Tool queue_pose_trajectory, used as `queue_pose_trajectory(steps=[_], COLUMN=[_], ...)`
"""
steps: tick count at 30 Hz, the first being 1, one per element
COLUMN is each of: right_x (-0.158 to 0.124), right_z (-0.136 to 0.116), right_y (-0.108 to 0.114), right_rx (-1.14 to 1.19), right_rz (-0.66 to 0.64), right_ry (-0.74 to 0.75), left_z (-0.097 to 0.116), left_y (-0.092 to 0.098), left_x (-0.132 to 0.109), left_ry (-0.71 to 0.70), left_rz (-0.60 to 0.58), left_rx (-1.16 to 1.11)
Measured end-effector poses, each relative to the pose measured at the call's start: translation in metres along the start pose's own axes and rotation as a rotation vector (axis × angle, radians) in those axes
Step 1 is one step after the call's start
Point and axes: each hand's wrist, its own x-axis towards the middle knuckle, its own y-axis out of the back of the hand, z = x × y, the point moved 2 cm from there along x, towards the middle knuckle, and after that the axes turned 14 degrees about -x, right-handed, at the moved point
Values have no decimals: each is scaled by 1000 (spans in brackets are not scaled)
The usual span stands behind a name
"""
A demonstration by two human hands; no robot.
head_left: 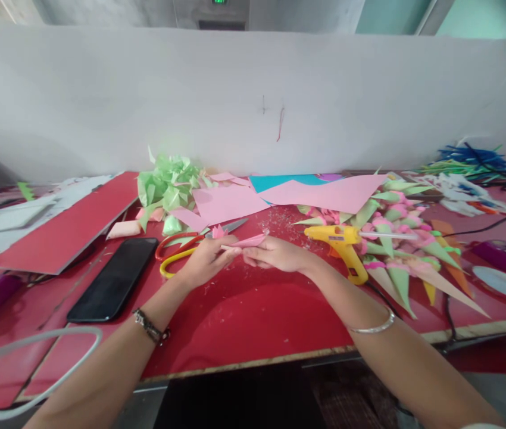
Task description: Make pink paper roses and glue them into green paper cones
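Note:
Between my two hands is a small folded piece of pink paper [249, 241], held above the red tabletop. My left hand [211, 260] pinches its left end, and some pointed pink tips stick up by the thumb. My right hand [275, 253] has its fingers closed on the right end. Scissors [175, 262] with red and yellow handles lie just left of my left hand, blades partly hidden behind it. To the right of my right hand, a yellow hot glue gun [340, 239] rests on its side with a glue stick in its back.
A black phone [113, 279] lies at left beside a long red board [68, 223]. Green crumpled paper [170, 185] and pink sheets [228, 202] sit at the back. Several paper cones [398, 238] are heaped at right. Blue and green stems [471, 161] lie far right.

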Motion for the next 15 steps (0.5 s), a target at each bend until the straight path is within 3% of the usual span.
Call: queue_pose_trajectory(steps=[4, 10, 15], right_x=[1, 3, 4], right_z=[0, -3, -5], right_y=[-2, -8, -8], right_rx=[-67, -330, -350], right_rz=[60, 337, 352], right_ry=[11, 99, 67], left_z=[1, 0, 1], left_y=[0, 2, 3], left_x=[1, 3, 4], left_ry=[-19, 21, 14], left_rz=[14, 139, 133], left_rx=[8, -26, -67])
